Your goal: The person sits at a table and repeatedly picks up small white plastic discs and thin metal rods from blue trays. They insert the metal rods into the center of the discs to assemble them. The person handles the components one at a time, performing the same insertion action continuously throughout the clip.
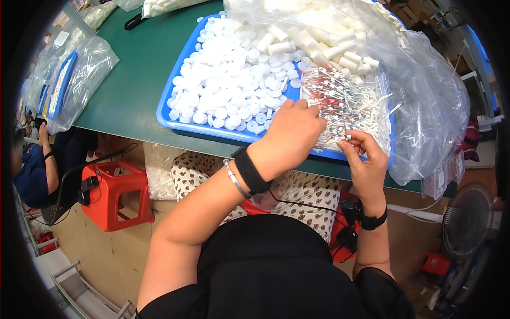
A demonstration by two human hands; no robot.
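My left hand (294, 133) is closed, its fingers curled down over the near part of a pile of thin metal pins with small white and red pieces (336, 98). Whatever its fingertips hold is hidden behind the knuckles. To its right, my right hand (366, 154) pinches thumb and forefinger together at the near edge of the same pile; something small and pale shows at the tips, too small to name. Left of the pile, many white plastic discs with centre holes (223, 80) fill a blue tray (166, 101). White foam-like cylinders (340, 50) lie behind the pins.
Clear plastic bags (430, 111) bulge along the right side of the green table (130, 58). Another bag (95, 69) and a black marker (134, 22) lie at left. A red stool (118, 194) and another person (40, 165) are beyond; a fan (467, 219) stands right.
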